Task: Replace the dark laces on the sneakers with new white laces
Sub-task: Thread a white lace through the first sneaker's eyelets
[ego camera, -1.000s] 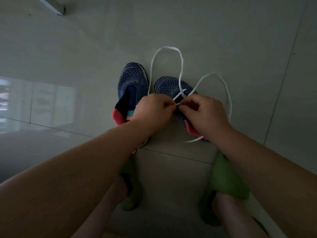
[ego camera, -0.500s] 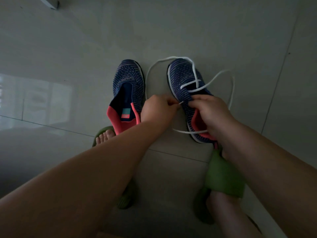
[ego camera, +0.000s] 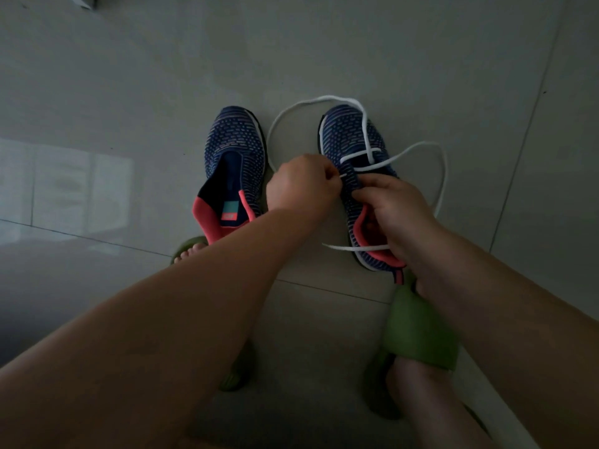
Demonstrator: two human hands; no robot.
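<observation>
Grey floor tiles [ego camera: 324, 53]; left hand [ego camera: 299, 186] grip pinching white lace [ego camera: 366, 131], right hand [ego camera: 397, 209] grip on sneaker [ego camera: 353, 137].

Dim, murky picture — a pale window glare on the glossy floor [ego camera: 64, 186] at left, edges bowed by the wide lens

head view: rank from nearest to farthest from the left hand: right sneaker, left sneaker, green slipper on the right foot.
From the left hand, which pinches the white lace:
1. Right sneaker, just right of the fingertips, at the grip.
2. Left sneaker, on the hand's left, apart from it.
3. Green slipper on the right foot, lower right, near the camera, clearly farthest.
</observation>
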